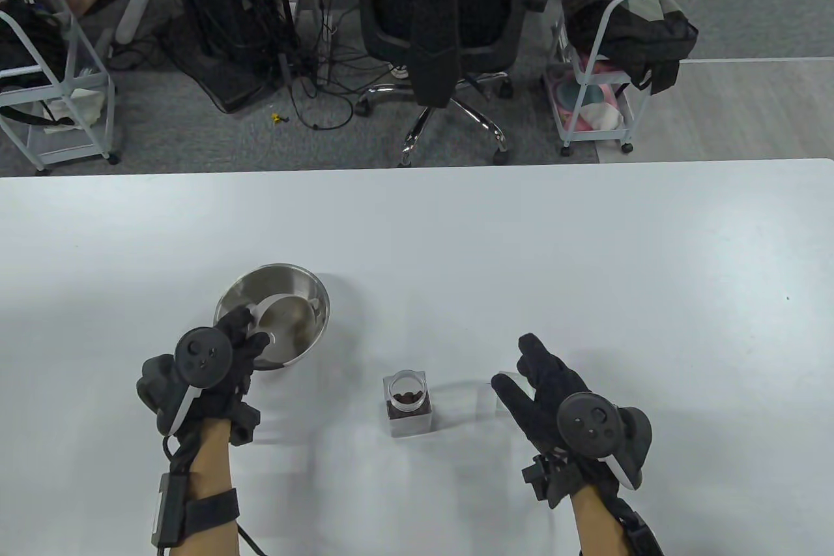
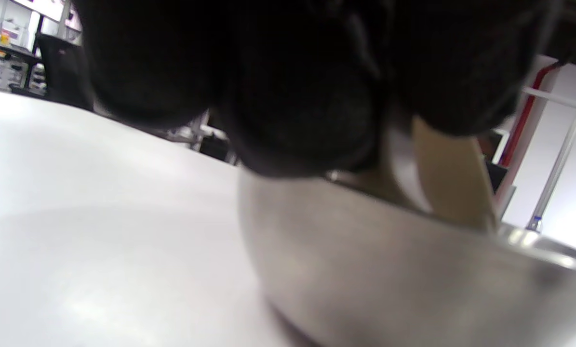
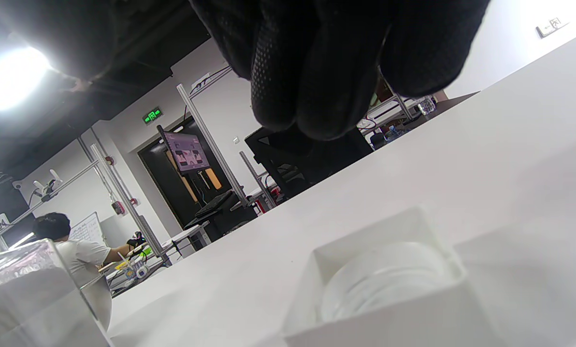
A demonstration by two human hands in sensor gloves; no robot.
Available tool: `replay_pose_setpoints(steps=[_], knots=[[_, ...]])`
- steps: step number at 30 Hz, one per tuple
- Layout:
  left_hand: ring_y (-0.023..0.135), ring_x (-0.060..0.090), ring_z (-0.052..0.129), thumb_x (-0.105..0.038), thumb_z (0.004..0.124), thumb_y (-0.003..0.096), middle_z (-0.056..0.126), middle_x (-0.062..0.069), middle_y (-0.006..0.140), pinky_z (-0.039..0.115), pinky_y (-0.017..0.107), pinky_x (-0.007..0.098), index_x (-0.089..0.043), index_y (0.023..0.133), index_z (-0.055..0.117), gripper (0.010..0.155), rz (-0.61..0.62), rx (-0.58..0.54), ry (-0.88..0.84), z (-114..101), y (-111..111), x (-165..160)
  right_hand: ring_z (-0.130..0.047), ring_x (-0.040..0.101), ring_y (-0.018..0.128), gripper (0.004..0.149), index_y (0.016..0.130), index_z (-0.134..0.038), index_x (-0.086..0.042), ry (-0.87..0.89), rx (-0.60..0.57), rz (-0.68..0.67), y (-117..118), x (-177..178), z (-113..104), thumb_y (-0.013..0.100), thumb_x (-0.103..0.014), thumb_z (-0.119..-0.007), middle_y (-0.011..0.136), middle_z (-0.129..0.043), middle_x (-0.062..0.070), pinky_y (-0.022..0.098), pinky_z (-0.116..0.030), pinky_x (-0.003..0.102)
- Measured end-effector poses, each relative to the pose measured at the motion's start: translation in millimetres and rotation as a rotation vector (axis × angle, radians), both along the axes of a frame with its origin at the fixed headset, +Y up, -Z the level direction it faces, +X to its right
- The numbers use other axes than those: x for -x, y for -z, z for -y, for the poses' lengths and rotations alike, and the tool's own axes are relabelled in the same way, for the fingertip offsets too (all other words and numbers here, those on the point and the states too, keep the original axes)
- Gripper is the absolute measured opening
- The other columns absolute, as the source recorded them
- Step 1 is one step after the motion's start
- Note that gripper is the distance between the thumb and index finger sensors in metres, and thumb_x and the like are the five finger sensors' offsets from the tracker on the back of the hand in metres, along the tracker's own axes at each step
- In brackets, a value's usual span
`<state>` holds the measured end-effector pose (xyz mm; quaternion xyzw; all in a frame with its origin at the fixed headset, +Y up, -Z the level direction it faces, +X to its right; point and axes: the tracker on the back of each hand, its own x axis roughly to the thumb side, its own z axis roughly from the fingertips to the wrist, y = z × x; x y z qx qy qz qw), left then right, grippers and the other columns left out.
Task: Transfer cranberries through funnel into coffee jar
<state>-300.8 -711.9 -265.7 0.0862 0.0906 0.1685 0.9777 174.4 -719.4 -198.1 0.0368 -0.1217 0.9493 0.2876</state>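
Clear coffee jar (image 1: 408, 403) standing open mid-table, holding dark cranberries (image 1: 406, 397) (a shallow layer), left hand (image 1: 218, 354) gripping white funnel (image 1: 287, 321) lying in steel bowl (image 1: 306, 285), right hand (image 1: 544, 380) hovering spread over square white lid (image 3: 389, 284).

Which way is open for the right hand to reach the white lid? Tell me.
Probably yes, straight down: the right hand hovers open over the white lid, nothing between them. The jar stands apart, to its left.

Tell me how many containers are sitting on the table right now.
2. A metal bowl sits to the left with a funnel in it, under the left hand. A clear jar holding cranberries stands nearer the middle, left of the right hand.
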Motion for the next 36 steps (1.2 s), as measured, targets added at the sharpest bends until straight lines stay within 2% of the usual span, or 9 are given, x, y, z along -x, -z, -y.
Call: replay_pose_setpoints(steps=[20, 29, 33, 36], knots=[[0.029, 0.010, 0.108, -0.060, 0.089, 0.0379, 0.108, 0.005, 0.065, 0.093, 0.031, 0.036, -0.023, 0.091, 0.090, 0.065, -0.020, -0.013, 0.000, -1, -1, 2, -0.096, 0.032, 0.079, 0.077, 0.113, -0.060, -0.017, 0.001, -0.001, 0.000, 0, 0, 0, 0.058, -0.070, -0.070, 0.097, -0.085, 0.010, 0.061, -0.076, 0.057], [0.028, 0.015, 0.109, -0.061, 0.087, 0.0391, 0.105, 0.002, 0.071, 0.092, 0.031, 0.038, -0.022, 0.093, 0.087, 0.067, -0.011, -0.082, -0.007, -21, -7, -2, -0.096, 0.032, 0.079, 0.077, 0.113, -0.060, -0.017, 0.004, -0.004, 0.000, 0, -1, 0, 0.058, -0.070, -0.070, 0.097, -0.085, 0.010, 0.061, -0.076, 0.057], [0.030, 0.015, 0.109, -0.063, 0.086, 0.0396, 0.102, 0.003, 0.074, 0.092, 0.032, 0.038, -0.021, 0.097, 0.084, 0.071, 0.057, -0.131, -0.017, -37, -12, -12, -0.096, 0.032, 0.079, 0.077, 0.113, -0.060, -0.017, 0.004, -0.003, 0.000, 0, -1, 0, 0.058, -0.070, -0.069, 0.097, -0.085, 0.010, 0.061, -0.076, 0.057], [0.034, 0.015, 0.109, -0.067, 0.080, 0.0407, 0.101, 0.002, 0.077, 0.092, 0.034, 0.039, -0.022, 0.099, 0.082, 0.074, 0.147, -0.187, -0.045, -47, -16, -22, -0.096, 0.032, 0.079, 0.078, 0.113, -0.060, -0.017, 0.004, -0.003, 0.000, 0, -1, 0, 0.057, -0.070, -0.070, 0.097, -0.085, 0.011, 0.061, -0.075, 0.057]])
